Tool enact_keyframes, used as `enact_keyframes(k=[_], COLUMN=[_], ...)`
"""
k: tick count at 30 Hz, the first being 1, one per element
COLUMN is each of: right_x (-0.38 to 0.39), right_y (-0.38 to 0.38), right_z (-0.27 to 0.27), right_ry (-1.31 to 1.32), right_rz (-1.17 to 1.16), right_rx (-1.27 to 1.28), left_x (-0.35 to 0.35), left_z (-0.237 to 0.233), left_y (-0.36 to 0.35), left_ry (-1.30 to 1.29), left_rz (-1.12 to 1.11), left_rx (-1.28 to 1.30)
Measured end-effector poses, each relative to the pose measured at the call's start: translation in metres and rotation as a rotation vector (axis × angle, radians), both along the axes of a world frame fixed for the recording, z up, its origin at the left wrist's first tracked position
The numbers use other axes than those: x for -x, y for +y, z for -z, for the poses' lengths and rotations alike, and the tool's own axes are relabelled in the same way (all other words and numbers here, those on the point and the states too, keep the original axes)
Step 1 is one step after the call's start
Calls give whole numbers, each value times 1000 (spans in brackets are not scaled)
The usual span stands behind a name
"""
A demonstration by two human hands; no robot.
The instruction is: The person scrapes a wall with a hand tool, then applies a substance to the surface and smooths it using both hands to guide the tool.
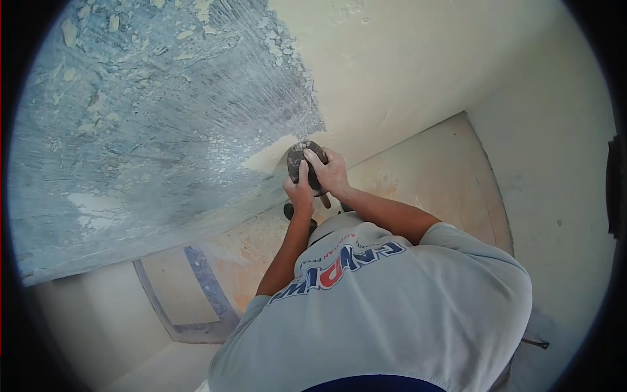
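A dark, rounded tool (296,159), dusted with white, is held between both hands against the wall. My left hand (300,191) grips its lower left side, thumb pointing up along it. From the right, my right hand (332,171) wraps round it with the thumb across its face. The tool's upper end meets the lower right edge of a scraped blue-grey area (196,98), where pale flakes and dust cling. Cream coating (392,65) covers the wall to the right. My palms and the tool's underside are hidden.
Below the wall lies a dusty, stained floor (424,170). A side wall (548,176) stands at the right. At the lower left is a pale panel with a blue-grey border (206,281). A brown handle-like piece (326,201) shows below my hands.
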State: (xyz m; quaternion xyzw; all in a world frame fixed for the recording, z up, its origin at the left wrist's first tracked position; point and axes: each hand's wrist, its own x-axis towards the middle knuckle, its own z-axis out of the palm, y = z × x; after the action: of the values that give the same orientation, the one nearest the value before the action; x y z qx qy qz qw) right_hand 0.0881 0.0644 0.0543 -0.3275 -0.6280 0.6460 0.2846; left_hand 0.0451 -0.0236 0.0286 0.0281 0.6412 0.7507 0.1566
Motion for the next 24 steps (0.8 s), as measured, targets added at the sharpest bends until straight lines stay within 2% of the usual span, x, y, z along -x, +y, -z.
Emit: enact_keyframes(k=[8,10,13,16,17,18,21,22,24], right_x=[-4,-2,1,1,3,3,6,10,5], right_y=[-2,-1,-3,2,-4,-4,-1,2,1], right_z=[-26,-25,-32,-38,-41,-36,-29,-44,-51], right_ry=[-97,-46,-67,-93,34,39,-24,8,8], right_rz=[-17,21,47,-15,49,43,78,66,15], right_rx=[81,-19,-15,-28,10,2,-71,-40,-16], left_x=[-5,-2,-6,3,4,4,3,6,5], left_z=[-24,-26,-51,-48,-38,-33,-44,-60,-51], left_y=[-1,0,6,1,-1,1,6,5,-1], left_ry=[48,29,111,71,82,86,116,151,94], left_rz=[-39,9,-55,9,-4,-10,-28,-14,4], left_rx=[60,-6,9,-24,29,20,-11,10,-12])
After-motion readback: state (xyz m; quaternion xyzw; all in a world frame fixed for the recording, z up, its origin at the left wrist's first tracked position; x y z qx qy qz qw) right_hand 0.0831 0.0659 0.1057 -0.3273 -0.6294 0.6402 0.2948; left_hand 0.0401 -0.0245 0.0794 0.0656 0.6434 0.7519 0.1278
